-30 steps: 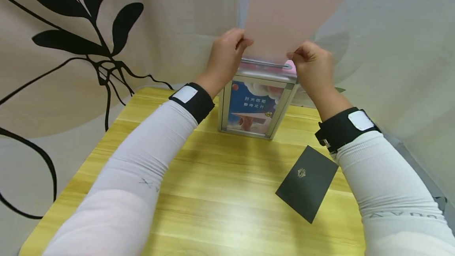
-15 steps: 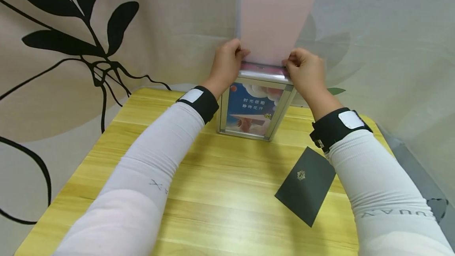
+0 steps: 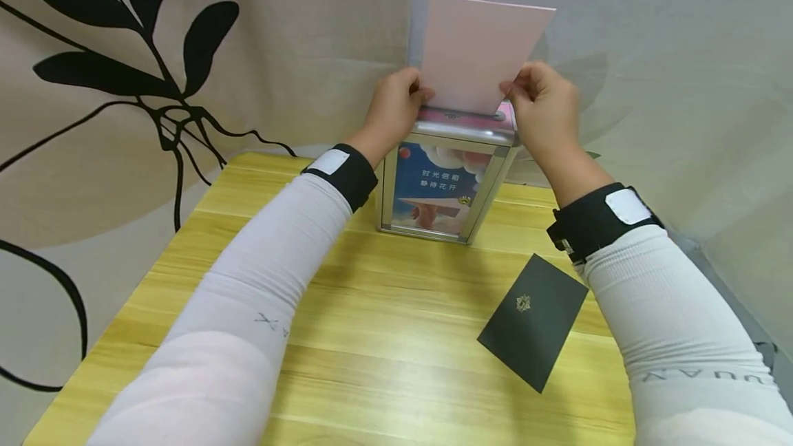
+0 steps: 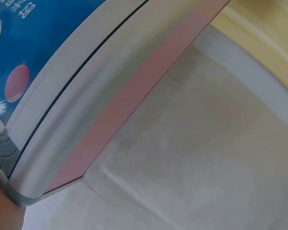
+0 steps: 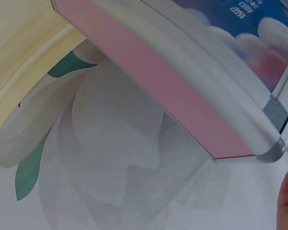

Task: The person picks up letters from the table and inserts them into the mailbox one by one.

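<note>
Both hands hold a pink card (image 3: 483, 54) upright by its lower sides, over a metal-framed mailbox (image 3: 489, 191) with a blue picture and Chinese writing on its front. My left hand (image 3: 392, 110) pinches the card's left edge between thumb and fingers. On the other side, my right hand (image 3: 545, 105) pinches the right edge near the bottom corner. The card's lower edge is right at the box's pink top (image 3: 434, 115). In the left wrist view, only a bit of the left hand shows below the box's corner; the right wrist view catches the right hand's edge.
A dark green envelope (image 3: 533, 322) with a gold emblem lies on the wooden table (image 3: 347, 336), right of the middle. Behind the box hangs a pale curtain (image 3: 322, 40) printed with black leaves. A grey surface shows beyond the table's right edge.
The card has come down to the box's top and straightened, then tilted slightly to the right. My right hand moved in left, then back right and up a little. The left hand stayed nearly in place.
</note>
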{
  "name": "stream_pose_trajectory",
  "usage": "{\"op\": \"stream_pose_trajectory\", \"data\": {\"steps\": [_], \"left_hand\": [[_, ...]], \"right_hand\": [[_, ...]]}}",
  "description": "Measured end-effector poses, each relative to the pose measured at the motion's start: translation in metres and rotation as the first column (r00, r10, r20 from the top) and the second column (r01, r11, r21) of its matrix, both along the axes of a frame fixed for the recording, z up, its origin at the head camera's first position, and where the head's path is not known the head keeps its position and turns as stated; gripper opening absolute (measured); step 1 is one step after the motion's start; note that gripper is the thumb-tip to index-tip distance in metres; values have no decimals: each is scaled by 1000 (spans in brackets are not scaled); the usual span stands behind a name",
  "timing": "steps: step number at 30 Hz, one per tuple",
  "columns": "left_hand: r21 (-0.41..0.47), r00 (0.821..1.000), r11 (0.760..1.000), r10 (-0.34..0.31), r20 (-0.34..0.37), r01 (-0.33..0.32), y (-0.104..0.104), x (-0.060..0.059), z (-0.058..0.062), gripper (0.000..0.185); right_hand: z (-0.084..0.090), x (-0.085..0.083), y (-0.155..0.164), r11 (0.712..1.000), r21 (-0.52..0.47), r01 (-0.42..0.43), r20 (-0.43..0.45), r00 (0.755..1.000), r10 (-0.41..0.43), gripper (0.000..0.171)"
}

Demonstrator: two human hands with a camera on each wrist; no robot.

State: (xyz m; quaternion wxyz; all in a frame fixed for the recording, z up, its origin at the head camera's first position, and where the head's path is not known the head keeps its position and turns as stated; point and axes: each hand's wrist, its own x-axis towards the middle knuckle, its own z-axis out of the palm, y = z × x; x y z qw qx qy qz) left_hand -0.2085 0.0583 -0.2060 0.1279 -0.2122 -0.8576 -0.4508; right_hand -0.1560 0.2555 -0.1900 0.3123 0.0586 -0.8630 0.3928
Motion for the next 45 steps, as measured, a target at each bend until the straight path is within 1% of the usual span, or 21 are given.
{"op": "stream_pose_trajectory", "data": {"steps": [3,6,11,15,18,21,24,27,32,36,38,42,45], "left_hand": [[29,1000,999,-17,14,17,-2,0,1,24],[57,1000,998,-18,16,17,-3,2,5,23],[42,1000,999,25,-3,-25,-4,6,17,27],[25,999,999,33,-24,-32,-3,6,21,29],[39,999,999,24,-30,-23,-3,6,20,30],[56,999,998,25,-30,-23,-3,5,17,29],[48,999,998,33,-37,-31,-3,3,14,28],[29,999,999,39,-38,-38,-3,2,10,24],[28,999,999,34,12,-34,-3,-2,3,20],[29,999,999,26,47,-27,-2,-4,0,19],[20,999,1000,20,50,-21,-1,-5,0,18],[-7,999,1000,14,44,-14,-2,-6,1,17],[9,999,1000,18,35,-18,-4,-4,2,16]], "right_hand": [[-4,-1,-1,998,61,8,13,1000,-9,13],[-9,-3,-1,995,96,5,22,1000,-7,12],[-13,-9,0,997,78,4,66,998,-10,12],[-14,-11,1,998,60,23,111,993,-29,11],[-15,-11,1,996,82,37,136,990,-48,12],[-15,-10,1,994,104,34,159,986,-50,15],[-14,-9,0,997,78,18,167,986,-30,17],[-11,-7,-1,999,49,11,146,989,-18,20],[-5,-2,-5,1000,17,3,99,995,-5,22],[0,-1,-8,1000,-26,-5,59,998,7,19],[1,0,-8,999,-37,-2,49,999,4,15],[1,-1,-8,999,-48,0,43,999,2,13],[-1,-2,-9,998,-60,-3,47,999,6,14]]}}
